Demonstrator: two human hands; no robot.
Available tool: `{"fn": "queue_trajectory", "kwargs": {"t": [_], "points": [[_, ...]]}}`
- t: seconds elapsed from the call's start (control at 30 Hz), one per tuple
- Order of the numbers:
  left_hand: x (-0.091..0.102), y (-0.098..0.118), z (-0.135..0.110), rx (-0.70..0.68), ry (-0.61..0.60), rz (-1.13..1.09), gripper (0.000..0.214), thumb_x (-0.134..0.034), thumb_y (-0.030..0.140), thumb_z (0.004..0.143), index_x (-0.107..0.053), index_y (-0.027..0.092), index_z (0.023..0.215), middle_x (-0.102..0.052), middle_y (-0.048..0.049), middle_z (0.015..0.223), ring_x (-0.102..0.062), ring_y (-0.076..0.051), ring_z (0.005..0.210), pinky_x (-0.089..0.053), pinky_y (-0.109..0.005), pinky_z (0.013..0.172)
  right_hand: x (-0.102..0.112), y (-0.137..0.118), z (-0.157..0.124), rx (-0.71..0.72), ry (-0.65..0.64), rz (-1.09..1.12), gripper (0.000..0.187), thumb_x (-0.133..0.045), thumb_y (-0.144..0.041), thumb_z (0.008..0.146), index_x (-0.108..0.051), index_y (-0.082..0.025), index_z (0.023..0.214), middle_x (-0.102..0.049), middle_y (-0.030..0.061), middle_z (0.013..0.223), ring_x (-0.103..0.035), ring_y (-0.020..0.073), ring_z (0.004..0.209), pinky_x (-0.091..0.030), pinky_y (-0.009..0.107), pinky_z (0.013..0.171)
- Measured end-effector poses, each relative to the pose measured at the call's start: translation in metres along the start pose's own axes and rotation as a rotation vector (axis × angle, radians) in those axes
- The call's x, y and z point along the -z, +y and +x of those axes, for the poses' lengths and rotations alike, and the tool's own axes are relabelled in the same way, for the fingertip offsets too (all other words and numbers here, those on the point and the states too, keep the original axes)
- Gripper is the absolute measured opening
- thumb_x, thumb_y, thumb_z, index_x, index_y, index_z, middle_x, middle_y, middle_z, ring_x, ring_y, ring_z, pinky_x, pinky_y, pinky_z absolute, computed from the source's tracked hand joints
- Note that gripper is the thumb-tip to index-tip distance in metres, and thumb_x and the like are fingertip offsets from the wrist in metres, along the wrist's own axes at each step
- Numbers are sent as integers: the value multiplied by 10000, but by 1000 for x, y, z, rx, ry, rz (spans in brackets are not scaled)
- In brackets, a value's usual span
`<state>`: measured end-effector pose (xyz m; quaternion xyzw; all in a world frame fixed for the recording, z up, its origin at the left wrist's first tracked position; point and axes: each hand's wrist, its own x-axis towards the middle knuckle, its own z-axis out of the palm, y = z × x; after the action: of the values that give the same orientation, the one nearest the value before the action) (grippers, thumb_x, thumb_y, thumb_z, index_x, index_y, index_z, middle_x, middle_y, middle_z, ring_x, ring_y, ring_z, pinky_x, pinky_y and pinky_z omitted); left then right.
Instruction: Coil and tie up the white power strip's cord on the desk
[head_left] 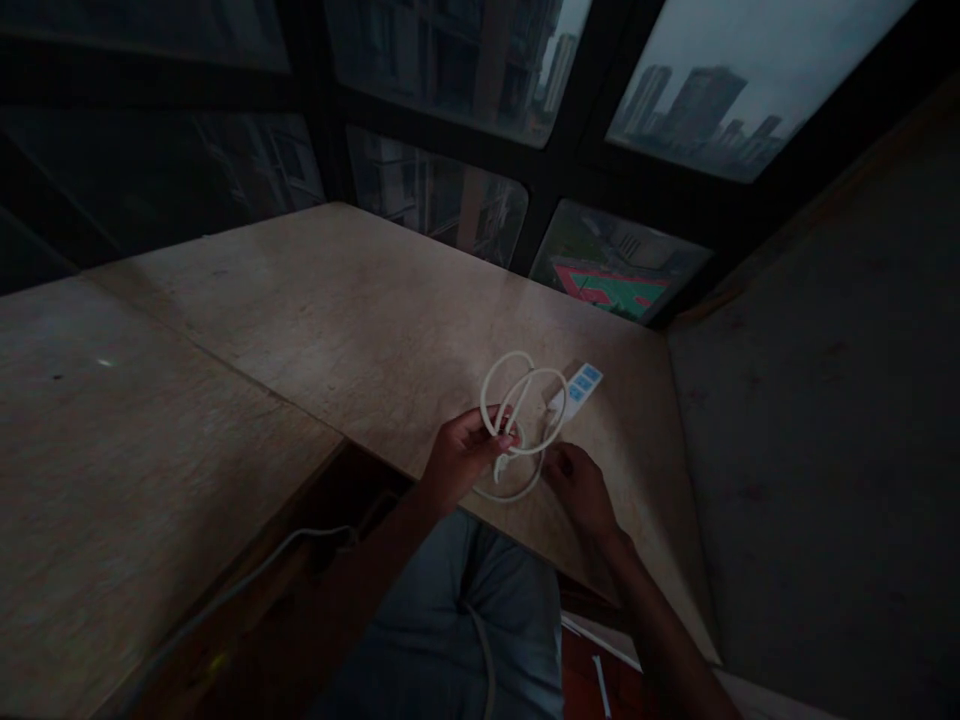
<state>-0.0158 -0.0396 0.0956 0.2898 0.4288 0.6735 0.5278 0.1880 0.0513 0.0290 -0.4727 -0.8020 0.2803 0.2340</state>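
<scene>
My left hand point(461, 455) is closed on loops of a white cable point(517, 395), pinching the coils between thumb and fingers above the wooden tabletop point(360, 310). The cable runs to a white power strip with blue socket covers point(577, 388) lying on the table just beyond. My right hand point(579, 485) is low beside the coils, fingers curled, touching the lower loop near the table's front edge; whether it grips the cable is unclear.
A second wooden surface point(112, 480) lies to the left, with a grey cable point(247, 585) hanging in the gap below. Large windows point(465, 60) stand behind the table. A grey wall point(825, 420) closes the right side. My legs in grey trousers point(480, 620) are below.
</scene>
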Motion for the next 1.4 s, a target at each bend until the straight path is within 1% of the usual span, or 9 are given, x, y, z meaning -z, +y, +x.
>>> {"fn": "queue_trajectory", "kwargs": {"t": [0.13, 0.33, 0.53, 0.73, 0.93, 1.03, 1.17, 1.3, 1.4], "points": [[0, -14, -2, 86, 9, -153, 447, -843, 217, 591, -667, 148, 995, -725, -93, 954, -706, -251, 865, -518, -364, 846, 0, -11, -17, -42, 85, 237, 363, -532, -356, 839, -601, -148, 1129, -645, 88, 938, -594, 199, 772, -493, 336, 736], [-6, -24, -3, 181, -50, -322, 464, -827, 114, 563, -631, 153, 982, -720, -69, 909, -687, -267, 946, -467, -437, 962, -3, -36, -33, 56, -105, 629, 503, -600, -324, 834, -504, -245, 1322, -594, 74, 1277, -596, 217, 1096, -469, 361, 951], [-3, -27, -5, 194, -37, -427, 474, -770, 29, 560, -625, 176, 987, -706, -38, 936, -660, -270, 1031, -471, -459, 982, -6, -44, -30, 208, -176, 437, 421, -658, -303, 828, -606, -274, 1245, -581, 68, 1304, -512, 243, 1219, -366, 415, 1073], [7, -23, -3, 271, 20, -284, 294, -783, 226, 665, -652, 160, 920, -720, -70, 838, -698, -290, 905, -542, -461, 830, -1, -29, -28, 263, -270, 440, 343, -715, -302, 797, -682, -306, 1138, -591, 65, 1200, -548, 230, 1137, -413, 403, 1019], [17, -20, -4, 255, 39, 54, 318, -813, 353, 634, -698, 132, 831, -722, -94, 779, -704, -262, 712, -558, -378, 667, 15, -10, -24, 176, -205, 555, 239, -738, -339, 768, -698, -254, 988, -631, 62, 1039, -603, 208, 995, -487, 360, 896], [19, -21, -5, 279, 46, -22, 308, -779, 394, 649, -688, 125, 769, -707, -93, 743, -695, -258, 689, -555, -380, 652, 20, -3, -21, 94, -200, 584, 252, -761, -350, 735, -706, -221, 945, -644, 63, 1007, -614, 202, 940, -504, 334, 834], [21, -22, -2, 197, 95, -265, 212, -746, 326, 643, -645, 140, 658, -640, -38, 660, -664, -203, 687, -543, -345, 709, 24, 5, -20, -22, -168, 647, 280, -789, -344, 687, -714, -215, 925, -652, 51, 987, -617, 176, 840, -524, 296, 725], [26, -20, 0, 163, 57, -441, 215, -673, 297, 685, -578, 147, 564, -552, -16, 605, -603, -155, 654, -523, -331, 734, 31, 10, -20, -184, -127, 691, 339, -813, -365, 639, -718, -214, 927, -666, 24, 790, -585, 147, 641, -516, 281, 589], [27, -17, -2, 173, 11, -432, 136, -659, 273, 713, -651, 142, 677, -460, 23, 505, -521, -116, 541, -506, -315, 706, 38, 10, -18, -237, -72, 741, 373, -838, -345, 596, -721, -212, 925, -659, 2, 711, -572, 134, 592, -495, 269, 574]]}}
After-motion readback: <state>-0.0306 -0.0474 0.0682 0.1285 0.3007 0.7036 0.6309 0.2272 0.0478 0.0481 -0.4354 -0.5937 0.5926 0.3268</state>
